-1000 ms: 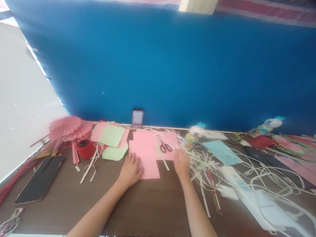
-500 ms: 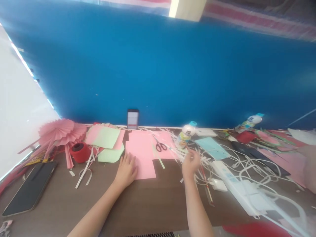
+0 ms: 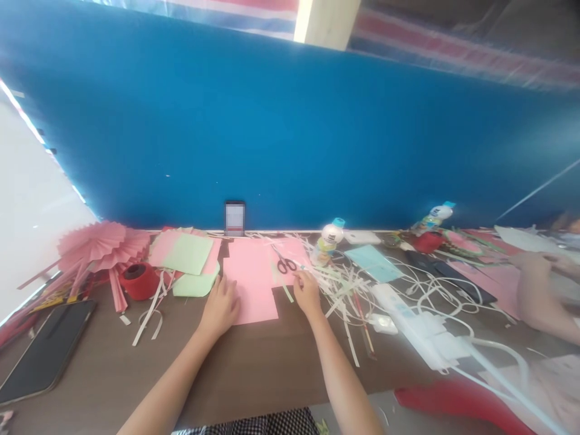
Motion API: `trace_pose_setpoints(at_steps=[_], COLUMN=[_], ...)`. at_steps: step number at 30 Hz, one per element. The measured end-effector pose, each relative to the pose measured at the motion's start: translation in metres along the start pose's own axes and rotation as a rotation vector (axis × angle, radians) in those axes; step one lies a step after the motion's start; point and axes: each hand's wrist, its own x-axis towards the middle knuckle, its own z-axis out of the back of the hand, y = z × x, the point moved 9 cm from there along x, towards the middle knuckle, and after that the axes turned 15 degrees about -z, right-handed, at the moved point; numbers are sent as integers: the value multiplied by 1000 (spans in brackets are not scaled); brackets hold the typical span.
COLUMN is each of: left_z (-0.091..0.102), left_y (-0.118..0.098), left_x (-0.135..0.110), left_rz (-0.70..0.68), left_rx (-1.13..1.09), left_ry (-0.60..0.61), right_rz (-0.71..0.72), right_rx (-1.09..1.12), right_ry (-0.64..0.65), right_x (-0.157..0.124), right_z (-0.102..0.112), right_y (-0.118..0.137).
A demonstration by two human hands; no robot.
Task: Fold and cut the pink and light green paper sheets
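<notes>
My left hand [image 3: 222, 307] lies flat, fingers stretched, on the left edge of a pink sheet of paper [image 3: 254, 305]. My right hand [image 3: 307, 292] is at the right part of the pink paper, its fingers curled together; what they hold, if anything, is hidden. Just beyond its fingertips are the dark handles of a pair of scissors [image 3: 286, 266], lying on the pink paper. A thin pale green strip [image 3: 289, 293] sits between my hands. To the right of my right hand spreads a tangle of cut paper strips [image 3: 342, 290].
Left are green paper [image 3: 190, 254], a red tape roll [image 3: 138, 281], a pink paper fan [image 3: 102, 244] and a dark phone [image 3: 48, 350]. A glue bottle [image 3: 330, 241], power strip [image 3: 408, 326] and cables are right. Another person's hand [image 3: 534, 284] is far right. A blue panel [image 3: 272, 133] stands behind.
My right hand has moved left, away from the strips and over to the scissors and pink paper. My left hand stays on the paper. The view has shifted slightly right.
</notes>
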Motion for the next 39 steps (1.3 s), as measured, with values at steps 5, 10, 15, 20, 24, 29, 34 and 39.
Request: trace_pose_setpoints(at_steps=[5, 10, 15, 20, 24, 29, 34, 39], left_z=[-1, 29, 55, 49, 35, 39, 51, 36], left_y=[-7, 3, 44, 72, 80, 92, 96, 82], left_x=[1, 7, -3, -14, -13, -16, -22, -8], left_rz=[-56, -36, 226, 392, 411, 449, 451, 361], left_rx=[11, 75, 203, 210, 137, 7, -122, -36], left_ry=[-63, -179, -245, -175, -118, -269, -474, -243], right_rz=[24, 87, 88, 91, 101, 79, 63, 55], right_rx=[32, 38, 67, 111, 119, 90, 101, 95], right_ry=[-9, 37, 115, 175, 188, 227, 240, 250], right_x=[0, 1, 0, -1, -1, -3, -4, -4], right_z=[-2, -11, -18, -24, -23, -23, -22, -21], right_y=[-4, 3, 4, 3, 7, 11, 13, 13])
